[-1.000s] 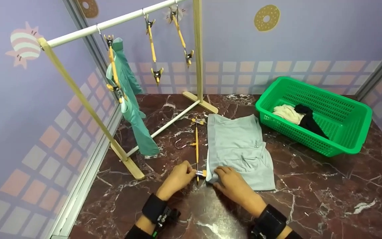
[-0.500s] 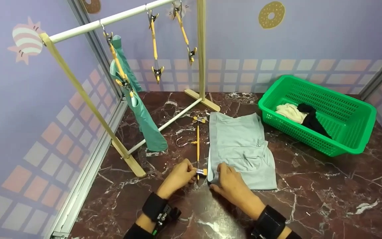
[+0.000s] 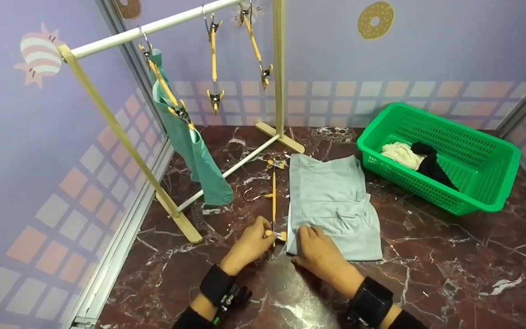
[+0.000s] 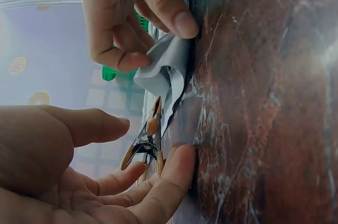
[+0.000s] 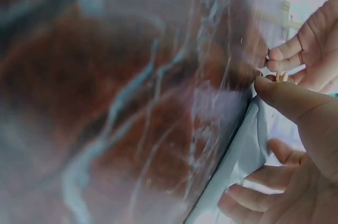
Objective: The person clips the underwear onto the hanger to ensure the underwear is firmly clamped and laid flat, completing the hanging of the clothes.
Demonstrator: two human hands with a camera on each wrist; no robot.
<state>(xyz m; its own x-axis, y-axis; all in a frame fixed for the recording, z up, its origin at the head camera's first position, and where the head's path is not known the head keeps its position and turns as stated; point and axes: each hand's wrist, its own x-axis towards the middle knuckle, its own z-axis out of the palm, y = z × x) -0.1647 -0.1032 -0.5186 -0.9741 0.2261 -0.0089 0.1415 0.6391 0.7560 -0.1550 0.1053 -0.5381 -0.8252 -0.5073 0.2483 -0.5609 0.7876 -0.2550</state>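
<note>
See the garment [image 3: 331,196] spread on the bench [image 3: 432,260], just right of the hanger [image 3: 274,196]. Pinching its near left corner up slightly in the right grip [image 3: 320,249]. Holding the left grip [image 3: 250,241] wide around the near clip [image 4: 151,126], thumb apart from it, fingers close to the handles [image 4: 127,158]; cannot tell whether pressing there. As cloth, looks thin, limp and light, likely to crease rather than break; best taken by the band [image 3: 294,192] along its left edge, probably firmer than the wrinkled middle. Seems stiff and springy at the clip: best squeezed by the handles, clear of the tips. Likely to slide on so smooth a bench, so worth steadying near that edge.
</note>
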